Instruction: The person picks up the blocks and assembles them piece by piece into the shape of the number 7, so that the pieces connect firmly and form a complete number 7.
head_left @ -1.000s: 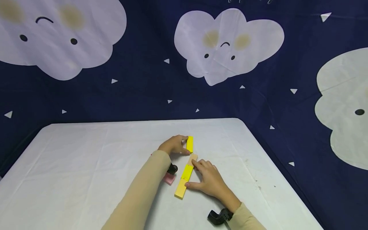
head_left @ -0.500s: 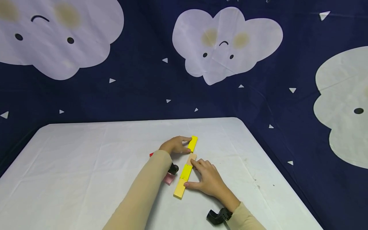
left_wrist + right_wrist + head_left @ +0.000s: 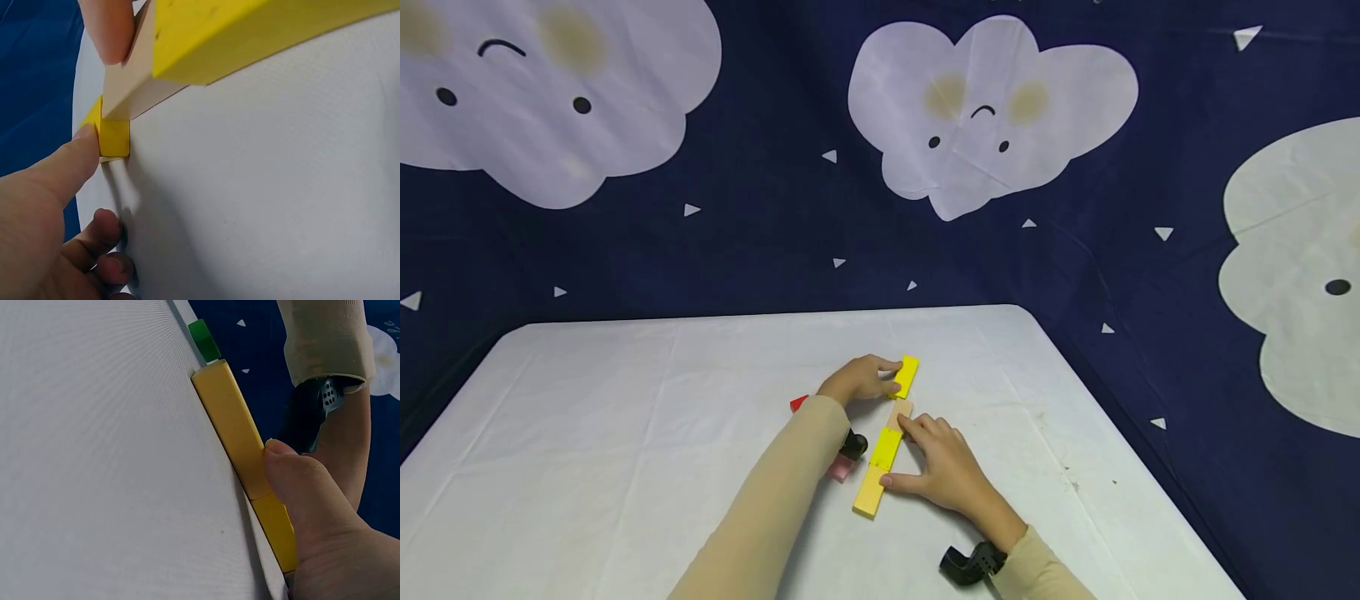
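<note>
Touching the far block (image 3: 908, 375) at its left side, just beyond the tan block (image 3: 900, 409), the left hand (image 3: 858, 380) on my feed looks loosely open. I see the right hand (image 3: 946, 468) spread on the table (image 3: 625, 417), forefinger against the tan block, thumb against the near block (image 3: 868, 493).

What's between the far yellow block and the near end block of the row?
Two blocks, seen in the head view: a tan block on the far side, then a middle yellow block.
</note>
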Action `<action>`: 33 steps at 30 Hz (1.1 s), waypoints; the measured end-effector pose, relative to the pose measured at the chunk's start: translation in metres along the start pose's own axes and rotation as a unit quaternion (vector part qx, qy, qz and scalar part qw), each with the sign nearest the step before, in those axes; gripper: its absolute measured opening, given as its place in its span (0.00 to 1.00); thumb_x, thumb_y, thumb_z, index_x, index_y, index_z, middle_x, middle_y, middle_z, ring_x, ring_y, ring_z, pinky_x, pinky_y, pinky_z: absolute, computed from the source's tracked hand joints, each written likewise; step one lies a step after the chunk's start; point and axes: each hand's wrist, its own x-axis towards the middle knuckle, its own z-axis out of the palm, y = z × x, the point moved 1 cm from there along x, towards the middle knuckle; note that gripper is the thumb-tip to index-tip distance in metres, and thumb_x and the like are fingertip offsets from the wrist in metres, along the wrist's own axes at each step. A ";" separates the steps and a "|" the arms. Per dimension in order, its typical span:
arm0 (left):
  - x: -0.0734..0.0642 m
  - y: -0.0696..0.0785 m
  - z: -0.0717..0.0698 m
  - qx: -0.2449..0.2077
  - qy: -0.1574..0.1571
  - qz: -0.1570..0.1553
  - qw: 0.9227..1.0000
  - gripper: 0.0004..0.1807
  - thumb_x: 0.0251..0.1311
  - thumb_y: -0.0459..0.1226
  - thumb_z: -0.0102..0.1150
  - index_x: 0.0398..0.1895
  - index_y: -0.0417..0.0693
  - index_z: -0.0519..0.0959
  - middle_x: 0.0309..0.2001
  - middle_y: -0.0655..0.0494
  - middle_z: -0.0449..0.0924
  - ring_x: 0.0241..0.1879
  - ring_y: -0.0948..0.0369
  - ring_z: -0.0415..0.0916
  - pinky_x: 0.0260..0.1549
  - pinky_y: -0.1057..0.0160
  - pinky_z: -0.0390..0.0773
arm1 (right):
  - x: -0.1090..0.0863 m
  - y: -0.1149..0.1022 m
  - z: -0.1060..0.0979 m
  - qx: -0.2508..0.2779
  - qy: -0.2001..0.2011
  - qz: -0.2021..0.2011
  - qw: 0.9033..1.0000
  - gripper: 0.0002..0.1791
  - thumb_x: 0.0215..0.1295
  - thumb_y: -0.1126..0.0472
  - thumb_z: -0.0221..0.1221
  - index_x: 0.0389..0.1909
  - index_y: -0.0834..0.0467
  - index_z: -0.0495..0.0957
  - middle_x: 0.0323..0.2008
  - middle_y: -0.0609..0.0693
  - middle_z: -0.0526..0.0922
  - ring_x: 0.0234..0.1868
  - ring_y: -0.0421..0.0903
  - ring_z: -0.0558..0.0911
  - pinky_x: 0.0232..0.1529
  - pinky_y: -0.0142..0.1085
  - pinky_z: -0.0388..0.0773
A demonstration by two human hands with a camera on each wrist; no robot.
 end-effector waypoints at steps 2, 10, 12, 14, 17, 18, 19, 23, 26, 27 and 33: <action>0.000 0.000 0.001 -0.003 0.001 -0.001 1.000 0.28 0.65 0.50 0.61 0.69 0.69 0.70 0.74 0.52 0.64 0.75 0.51 0.58 0.72 0.46 0.58 | 0.000 0.000 0.000 0.001 0.000 0.000 1.000 0.59 0.43 0.16 0.57 0.71 0.51 0.69 0.48 0.42 0.77 0.40 0.37 0.68 0.42 0.34 0.66; -0.002 0.000 0.004 0.006 0.004 0.002 1.000 0.28 0.65 0.52 0.61 0.69 0.70 0.71 0.73 0.52 0.66 0.74 0.51 0.59 0.71 0.45 0.60 | -0.001 0.000 0.001 0.002 0.001 -0.002 1.000 0.59 0.43 0.16 0.57 0.70 0.51 0.69 0.48 0.42 0.77 0.41 0.37 0.68 0.43 0.35 0.66; -0.003 0.001 0.004 0.008 0.003 0.003 1.000 0.28 0.65 0.52 0.61 0.69 0.69 0.70 0.72 0.52 0.66 0.74 0.50 0.59 0.71 0.45 0.60 | -0.001 0.000 0.001 0.002 -0.001 -0.001 1.000 0.59 0.43 0.16 0.57 0.71 0.51 0.69 0.49 0.42 0.77 0.41 0.37 0.68 0.43 0.35 0.66; -0.005 0.002 0.004 0.008 0.003 0.006 1.000 0.28 0.66 0.52 0.60 0.69 0.69 0.70 0.73 0.52 0.66 0.74 0.50 0.59 0.71 0.45 0.60 | -0.001 0.000 0.001 0.003 -0.001 -0.002 1.000 0.59 0.43 0.16 0.57 0.71 0.51 0.69 0.49 0.42 0.77 0.41 0.37 0.67 0.42 0.35 0.65; -0.007 0.003 0.005 0.008 0.005 0.014 1.000 0.28 0.66 0.52 0.59 0.69 0.69 0.70 0.72 0.51 0.67 0.74 0.50 0.60 0.71 0.45 0.60 | -0.001 0.000 0.000 0.004 0.001 -0.003 1.000 0.58 0.44 0.16 0.57 0.71 0.51 0.69 0.48 0.42 0.77 0.40 0.37 0.67 0.42 0.34 0.65; -0.007 0.003 0.005 0.007 0.006 0.016 1.000 0.28 0.66 0.52 0.59 0.69 0.68 0.70 0.72 0.51 0.67 0.74 0.50 0.60 0.71 0.45 0.60 | -0.001 -0.001 -0.001 0.004 0.002 -0.003 1.000 0.58 0.44 0.17 0.57 0.71 0.51 0.69 0.48 0.41 0.77 0.40 0.37 0.67 0.41 0.34 0.65; -0.007 0.003 0.005 0.008 0.006 0.017 1.000 0.28 0.66 0.52 0.59 0.69 0.69 0.69 0.72 0.51 0.67 0.74 0.50 0.60 0.71 0.45 0.60 | -0.001 -0.001 -0.001 0.005 0.003 -0.004 1.000 0.58 0.44 0.17 0.58 0.71 0.51 0.69 0.48 0.41 0.77 0.40 0.36 0.67 0.41 0.34 0.65; -0.009 0.002 0.004 0.008 0.001 0.023 1.000 0.28 0.66 0.52 0.59 0.69 0.69 0.70 0.72 0.51 0.67 0.74 0.50 0.60 0.71 0.45 0.60 | -0.001 -0.001 -0.001 0.006 0.005 -0.007 1.000 0.58 0.44 0.17 0.58 0.70 0.51 0.69 0.47 0.41 0.77 0.40 0.36 0.67 0.41 0.33 0.64; -0.009 0.000 0.005 0.002 -0.007 0.034 0.999 0.27 0.66 0.51 0.59 0.69 0.68 0.70 0.72 0.51 0.68 0.73 0.51 0.61 0.71 0.46 0.60 | -0.001 -0.001 -0.001 0.005 0.006 -0.007 1.000 0.58 0.44 0.17 0.58 0.70 0.51 0.69 0.47 0.40 0.76 0.40 0.36 0.67 0.41 0.33 0.64; -0.009 0.000 0.005 0.001 -0.009 0.036 0.999 0.27 0.66 0.51 0.60 0.69 0.68 0.71 0.71 0.51 0.68 0.73 0.51 0.61 0.71 0.46 0.61 | -0.001 0.000 -0.001 0.004 0.005 -0.008 1.000 0.58 0.44 0.17 0.58 0.70 0.51 0.69 0.47 0.40 0.76 0.39 0.36 0.67 0.41 0.33 0.64; -0.009 -0.003 0.006 -0.005 -0.011 0.041 0.999 0.27 0.66 0.49 0.61 0.68 0.67 0.71 0.71 0.54 0.69 0.73 0.52 0.62 0.71 0.47 0.61 | -0.001 -0.001 -0.002 0.004 0.002 -0.009 1.000 0.58 0.44 0.17 0.57 0.71 0.51 0.69 0.47 0.41 0.76 0.39 0.36 0.66 0.40 0.33 0.64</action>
